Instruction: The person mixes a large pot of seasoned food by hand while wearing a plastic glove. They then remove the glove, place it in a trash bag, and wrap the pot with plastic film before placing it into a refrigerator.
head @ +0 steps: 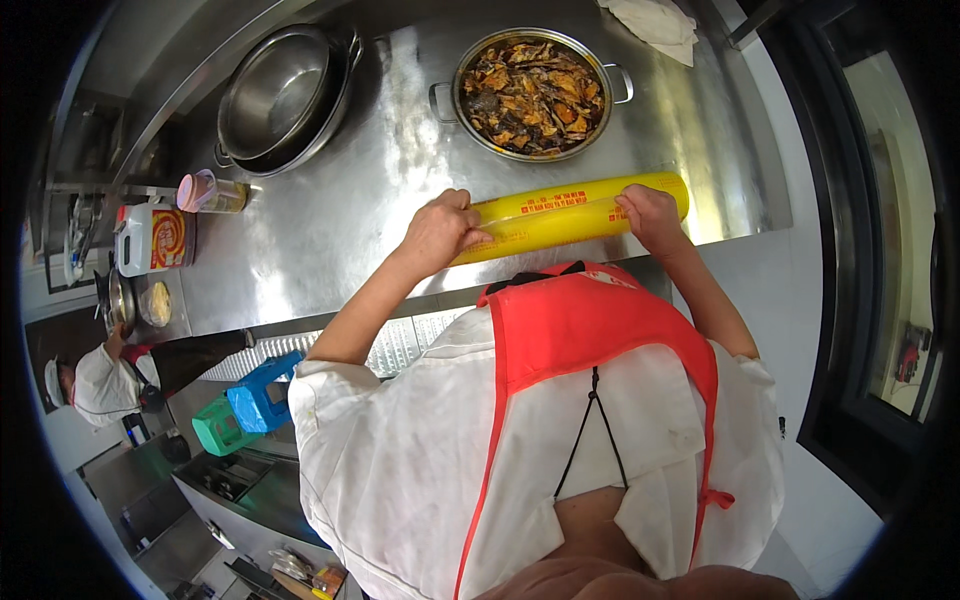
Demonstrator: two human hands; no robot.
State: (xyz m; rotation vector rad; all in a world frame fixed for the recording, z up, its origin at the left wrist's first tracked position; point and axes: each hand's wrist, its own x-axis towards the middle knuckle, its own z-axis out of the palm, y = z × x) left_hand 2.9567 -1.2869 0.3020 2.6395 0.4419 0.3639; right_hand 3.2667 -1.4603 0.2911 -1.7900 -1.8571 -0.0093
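Note:
A large yellow roll of plastic film (559, 221) with red print lies near the front edge of the steel counter. At its left part, my left hand (446, 229) has its fingers curled, pinching what looks like the film's edge. Toward the other end, my right hand (651, 216) grips the film edge in the same way, knuckles up. Clear film between the hands is hard to make out. Behind the roll stands a two-handled steel pot (534, 94), filled with dark and orange-brown food pieces in oily liquid.
Nested steel basins (281, 97) stand at the back left. Beside them are a jar with a pink lid (214, 193) and a white plastic jug (155, 240). A white cloth (660, 26) lies at the back right. A co-worker (112, 379) stands far left, near blue and green plastic stools (266, 390).

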